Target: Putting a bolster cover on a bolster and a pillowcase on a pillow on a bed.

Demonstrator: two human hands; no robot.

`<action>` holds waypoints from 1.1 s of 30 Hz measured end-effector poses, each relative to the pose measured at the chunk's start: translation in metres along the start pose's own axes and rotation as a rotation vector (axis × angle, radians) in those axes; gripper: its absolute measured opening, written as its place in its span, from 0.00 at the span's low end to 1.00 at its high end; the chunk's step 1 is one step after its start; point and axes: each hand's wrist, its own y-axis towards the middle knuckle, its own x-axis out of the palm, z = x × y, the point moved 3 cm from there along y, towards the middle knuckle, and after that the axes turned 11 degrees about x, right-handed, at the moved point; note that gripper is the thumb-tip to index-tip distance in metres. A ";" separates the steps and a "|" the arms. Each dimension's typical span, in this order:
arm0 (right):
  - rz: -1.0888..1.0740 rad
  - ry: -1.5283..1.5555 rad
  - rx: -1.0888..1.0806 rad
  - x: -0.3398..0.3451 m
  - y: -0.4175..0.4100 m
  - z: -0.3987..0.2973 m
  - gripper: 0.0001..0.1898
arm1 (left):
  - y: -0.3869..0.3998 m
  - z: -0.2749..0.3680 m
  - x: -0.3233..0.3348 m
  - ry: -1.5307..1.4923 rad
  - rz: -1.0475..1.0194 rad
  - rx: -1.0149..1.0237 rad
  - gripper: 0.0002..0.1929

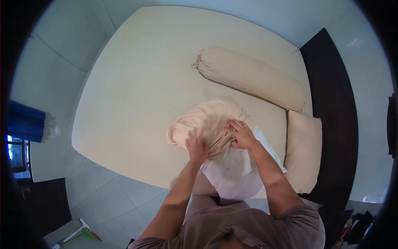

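A white pillow [234, 174] lies at the near edge of the bed, partly inside a bunched beige pillowcase [202, 116]. On the left part of the case rests my left hand [196, 147], its fingers spread and slightly blurred. My right hand [241, 133] touches the gathered folds of the case near the pillow's bare part, fingers curled; whether it pinches the cloth is unclear. Grey marks show on the pillow. Something flat and white [269, 149] lies beside it, under my right forearm.
The mattress [124, 77] has a fitted beige sheet. A beige bolster [253, 76] lies beyond my hands, and a beige pillow [303, 152] stands by the dark headboard [334, 124]. Tiled floor [118, 199] shows at the near left, with a white-and-green cleaning tool [82, 232].
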 end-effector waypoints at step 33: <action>0.625 0.346 -0.357 -0.037 -0.146 -0.091 0.06 | 0.097 0.132 -0.085 0.111 0.205 0.531 0.26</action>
